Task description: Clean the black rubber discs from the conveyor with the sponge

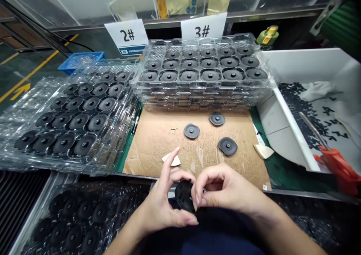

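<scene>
Desk (279,172) w/ green mat, seen from head cam. Biggest item: stack of clear blister trays (201,73) at back center, top one filled w/ black round discs, under sign "3#" (203,26). Second tray stack (76,112) on left, also loaded w/ black discs, near sign "2#" (126,35). Another tray of discs (76,217) lower left, below desk edge, partly dark. White bin (310,97) on right holds small black scraps + red-handled scissors (332,155). Brown cardboard sheet (158,138) in center, in front of 3# stack. Blue basket (81,59) at back left.

Three loose discs (191,131) lie on cardboard, well apart from each other. Two small pale wedge pieces: one (172,160) on cardboard just beyond left hand, one (263,151) at cardboard's right edge.

Left hand (163,206) & right hand (225,191) are close together near bottom center, above dark blue lap. Both grip one black disc (184,195) between them: left thumb + fingers pinch its left side, index raised; right fingers (197,195) curled closed over its right edge. Disc is held tilted, off the desk, just in front of cardboard's near edge.
</scene>
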Available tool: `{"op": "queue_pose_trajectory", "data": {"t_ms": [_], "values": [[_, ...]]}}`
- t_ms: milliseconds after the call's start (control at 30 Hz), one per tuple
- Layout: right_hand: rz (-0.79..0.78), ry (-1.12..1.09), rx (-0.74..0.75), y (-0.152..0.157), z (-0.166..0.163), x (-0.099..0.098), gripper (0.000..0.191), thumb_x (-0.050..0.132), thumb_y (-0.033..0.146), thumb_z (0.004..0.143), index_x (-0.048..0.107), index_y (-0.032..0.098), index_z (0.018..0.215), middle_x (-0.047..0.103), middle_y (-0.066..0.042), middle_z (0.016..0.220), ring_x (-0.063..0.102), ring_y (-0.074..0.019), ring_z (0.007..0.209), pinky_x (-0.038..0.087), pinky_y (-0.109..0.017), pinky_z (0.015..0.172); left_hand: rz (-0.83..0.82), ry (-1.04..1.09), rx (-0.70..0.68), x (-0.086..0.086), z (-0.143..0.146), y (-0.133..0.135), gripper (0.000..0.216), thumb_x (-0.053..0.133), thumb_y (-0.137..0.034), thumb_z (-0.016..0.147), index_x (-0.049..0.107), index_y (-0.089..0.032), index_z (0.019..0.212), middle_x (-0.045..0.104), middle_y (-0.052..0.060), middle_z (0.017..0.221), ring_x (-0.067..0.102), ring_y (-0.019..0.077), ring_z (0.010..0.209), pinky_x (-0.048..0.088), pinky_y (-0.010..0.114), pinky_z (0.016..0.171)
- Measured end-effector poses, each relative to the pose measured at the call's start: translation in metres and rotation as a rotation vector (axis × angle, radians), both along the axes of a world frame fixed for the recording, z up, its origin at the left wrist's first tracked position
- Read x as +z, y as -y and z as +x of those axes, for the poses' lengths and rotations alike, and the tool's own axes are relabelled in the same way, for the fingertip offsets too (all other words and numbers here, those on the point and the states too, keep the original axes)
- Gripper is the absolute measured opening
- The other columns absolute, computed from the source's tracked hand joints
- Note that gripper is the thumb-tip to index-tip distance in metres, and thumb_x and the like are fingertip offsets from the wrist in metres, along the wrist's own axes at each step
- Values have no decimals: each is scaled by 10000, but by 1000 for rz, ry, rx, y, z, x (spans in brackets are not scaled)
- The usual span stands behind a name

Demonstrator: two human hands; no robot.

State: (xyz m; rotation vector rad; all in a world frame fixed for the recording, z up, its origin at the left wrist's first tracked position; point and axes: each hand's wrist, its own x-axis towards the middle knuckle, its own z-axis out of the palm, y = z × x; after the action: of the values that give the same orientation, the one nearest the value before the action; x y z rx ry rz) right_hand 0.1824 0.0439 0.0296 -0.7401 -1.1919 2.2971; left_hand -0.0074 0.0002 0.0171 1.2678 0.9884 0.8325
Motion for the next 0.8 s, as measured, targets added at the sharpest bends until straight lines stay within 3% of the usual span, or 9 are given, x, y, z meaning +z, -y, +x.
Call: {"op": "queue_pose_trajectory", "data": {"t_ms": [167, 300, 400, 500, 600, 667, 733, 800], "values": [[-25, 48, -114, 13, 6, -6, 70, 715, 178, 695, 667, 181, 746, 671, 14, 719, 625, -90, 680, 488, -207, 666, 42, -59, -1, -1, 3, 1, 1101, 764, -268, 582, 22, -350, 1391, 604, 50, 1082, 558, 260, 1008, 311, 384, 976], [130, 217, -324, 28, 14, -9, 59, 715, 216, 703, 679, 186, 739, 673, 0, 704, 614, -109, 663, 474, -218, 628, 138, -74, 51, -4, 6, -1, 1120, 776, -163, 558, 52, -344, 1392, 601, 65, 1101, 537, 270, 1032, 321, 416, 973], [207, 223, -359, 40, 26, -9, 73, 656, 252, 766, 667, 202, 819, 640, 10, 670, 579, -90, 559, 447, -201, 534, 151, -40, 52, -4, 8, -2, 1133, 774, -76, 530, 87, -339, 1391, 608, 72, 1108, 534, 274, 1041, 332, 434, 966], [389, 330, -320, 50, 40, -6, 120, 574, 199, 822, 649, 244, 905, 614, 11, 733, 562, -86, 577, 438, -201, 533, 189, -25, 98, -3, 12, -2, 1096, 774, -67, 526, 150, -347, 1382, 622, 73, 1099, 545, 269, 1026, 362, 426, 944], [636, 457, -284, 56, 48, -4, 264, 492, 74, 820, 616, 255, 969, 600, -16, 889, 574, -129, 821, 459, -249, 730, 208, -30, 103, -4, 19, 0, 1064, 770, -92, 547, 161, -367, 1375, 623, 69, 1102, 553, 264, 1026, 386, 418, 929], [764, 492, -304, 59, 47, -5, 319, 490, 73, 818, 581, 247, 1070, 585, -36, 959, 561, -137, 879, 451, -262, 776, 169, -13, 111, -5, 25, 1, 993, 763, -155, 581, 195, -371, 1367, 619, 66, 1113, 556, 260, 1033, 390, 401, 931], [904, 554, -377, 61, 45, -7, 288, 531, 161, 836, 588, 232, 1109, 598, -43, 889, 561, -141, 810, 448, -266, 730, 92, -6, 109, -6, 32, 3, 847, 745, -257, 615, 309, -357, 1334, 622, 65, 1116, 554, 261, 1046, 387, 365, 935], [937, 610, -435, 63, 47, -11, 199, 564, 273, 838, 665, 213, 998, 602, -25, 733, 551, -135, 700, 437, -264, 673, -39, -11, 0, -6, 39, 4, 687, 688, -394, 659, 418, -333, 1288, 642, 70, 1094, 582, 258, 996, 425, 325, 876]]}}
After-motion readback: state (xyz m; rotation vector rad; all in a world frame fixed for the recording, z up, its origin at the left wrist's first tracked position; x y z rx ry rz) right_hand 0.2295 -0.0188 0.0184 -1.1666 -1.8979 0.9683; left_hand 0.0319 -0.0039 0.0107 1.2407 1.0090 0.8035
